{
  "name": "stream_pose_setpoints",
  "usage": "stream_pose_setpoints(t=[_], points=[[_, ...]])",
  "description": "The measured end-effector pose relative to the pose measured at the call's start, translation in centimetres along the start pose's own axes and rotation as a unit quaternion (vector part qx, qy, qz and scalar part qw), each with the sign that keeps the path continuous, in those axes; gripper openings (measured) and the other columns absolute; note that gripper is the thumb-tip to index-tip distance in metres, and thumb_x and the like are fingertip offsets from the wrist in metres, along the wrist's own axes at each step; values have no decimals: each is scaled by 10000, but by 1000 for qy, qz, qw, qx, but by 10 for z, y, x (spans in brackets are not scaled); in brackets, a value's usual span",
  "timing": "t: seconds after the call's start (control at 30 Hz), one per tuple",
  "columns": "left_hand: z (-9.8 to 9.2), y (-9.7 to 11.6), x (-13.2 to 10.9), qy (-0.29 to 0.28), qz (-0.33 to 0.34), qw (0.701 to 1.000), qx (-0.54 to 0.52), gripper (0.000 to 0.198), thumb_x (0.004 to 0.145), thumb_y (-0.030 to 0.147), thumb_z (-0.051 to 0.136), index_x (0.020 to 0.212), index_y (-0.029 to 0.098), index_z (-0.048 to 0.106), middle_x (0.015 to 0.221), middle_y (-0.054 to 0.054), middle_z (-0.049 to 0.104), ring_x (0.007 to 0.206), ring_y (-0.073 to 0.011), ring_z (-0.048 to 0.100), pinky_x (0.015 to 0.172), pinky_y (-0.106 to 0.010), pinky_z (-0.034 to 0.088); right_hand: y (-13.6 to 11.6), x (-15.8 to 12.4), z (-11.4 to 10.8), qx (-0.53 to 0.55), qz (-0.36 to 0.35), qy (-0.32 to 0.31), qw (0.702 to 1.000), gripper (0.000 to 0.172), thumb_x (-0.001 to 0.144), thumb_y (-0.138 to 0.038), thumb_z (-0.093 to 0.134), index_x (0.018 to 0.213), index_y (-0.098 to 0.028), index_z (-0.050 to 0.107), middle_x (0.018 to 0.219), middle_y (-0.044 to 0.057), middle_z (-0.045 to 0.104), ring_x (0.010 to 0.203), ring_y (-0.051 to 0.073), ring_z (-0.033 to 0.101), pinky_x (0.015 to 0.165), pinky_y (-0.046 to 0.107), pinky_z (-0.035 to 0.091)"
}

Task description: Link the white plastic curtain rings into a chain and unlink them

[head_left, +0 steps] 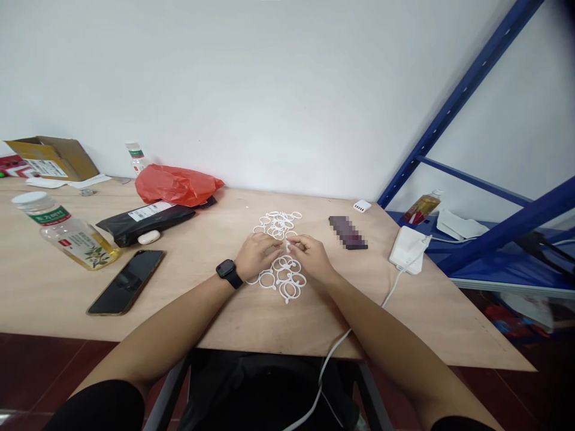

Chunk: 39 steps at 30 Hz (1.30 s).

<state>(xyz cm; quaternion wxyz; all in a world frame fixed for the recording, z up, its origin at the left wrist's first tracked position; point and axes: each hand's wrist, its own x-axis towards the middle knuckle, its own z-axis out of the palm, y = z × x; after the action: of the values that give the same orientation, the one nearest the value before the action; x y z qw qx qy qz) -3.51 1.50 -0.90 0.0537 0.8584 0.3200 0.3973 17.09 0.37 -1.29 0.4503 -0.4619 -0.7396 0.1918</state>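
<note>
Several white plastic rings (279, 222) lie in a loose heap at the middle of the wooden table (45, 287). A second cluster of white rings (287, 279) lies nearer to me, between my wrists. My left hand (257, 254), with a black watch on its wrist, rests curled on the table, its fingertips pinched at a ring. My right hand (312, 255) meets it, fingers closed on the same small white ring (287, 243). The fingertips of the two hands almost touch.
A black phone (127, 281) and a lying plastic bottle (67, 232) are at the left. Behind them are a black parcel (144, 220), a red bag (175, 184) and a cardboard box (51, 157). A white charger (408, 249) with cable and a blue rack (485, 239) are at the right.
</note>
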Motion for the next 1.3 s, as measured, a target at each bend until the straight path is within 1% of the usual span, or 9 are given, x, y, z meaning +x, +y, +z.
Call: stream_pose_setpoints(t=[0.07,0.2,0.47,0.7,0.87,0.97,1.07,1.17,1.3], points=[[0,0,0,2,4,1000,2,171,908,340,594,972,211,686,919,-55,731,870,-195,655,811,-365,473,-6,-4,4,28,-12,-6,1000,199,868,-281,618,1016,-212,731,832,29,698,701,145,633,676,270,529],[-1,3,1,4,14,1000,1,167,921,326,577,930,209,697,871,-44,736,823,-183,657,789,-351,464,-14,-6,4,46,-43,-16,998,185,896,-289,604,1004,-232,744,865,43,706,784,161,657,704,282,538],[-5,9,2,14,12,1000,-16,199,935,341,549,914,213,700,851,-42,729,816,-173,646,802,-351,452,-17,-6,3,34,-86,27,995,132,885,-289,637,917,-237,754,876,54,722,807,175,671,728,305,558],[-8,10,1,14,21,1000,-14,161,916,306,562,868,203,676,815,-27,720,788,-165,638,812,-356,432,-15,-8,5,25,-83,18,996,112,882,-255,624,880,-226,732,820,41,709,761,167,658,703,292,542],[-8,10,2,13,22,1000,-4,130,901,282,579,847,203,667,793,-8,713,774,-157,635,810,-354,421,-12,-6,6,30,-52,1,998,110,866,-270,636,892,-219,729,803,32,701,721,155,645,677,275,529],[-8,8,3,9,11,1000,10,138,904,284,576,835,206,666,795,-13,716,779,-165,635,799,-355,417,-3,0,-1,29,-17,-8,999,203,872,-302,622,1026,-210,717,925,54,713,751,161,654,685,280,539],[-6,5,3,-14,13,999,29,137,910,281,571,853,207,671,813,-23,720,796,-181,634,787,-359,408,14,7,-10,-41,0,-10,999,289,913,-249,525,1152,-193,678,1131,95,682,983,198,654,872,336,530],[-3,3,2,-48,31,998,38,147,925,289,557,894,210,677,854,-26,724,829,-185,633,791,-357,403,30,12,-14,-136,3,-72,988,398,900,-144,460,1263,-186,618,1278,107,617,1185,221,572,1042,385,441],[-2,3,1,-67,29,997,40,185,948,299,516,942,215,681,896,-36,724,874,-185,632,826,-356,406,35,12,-9,-202,7,-134,970,492,895,-82,399,1346,-213,547,1393,69,542,1272,192,507,1075,339,406]])
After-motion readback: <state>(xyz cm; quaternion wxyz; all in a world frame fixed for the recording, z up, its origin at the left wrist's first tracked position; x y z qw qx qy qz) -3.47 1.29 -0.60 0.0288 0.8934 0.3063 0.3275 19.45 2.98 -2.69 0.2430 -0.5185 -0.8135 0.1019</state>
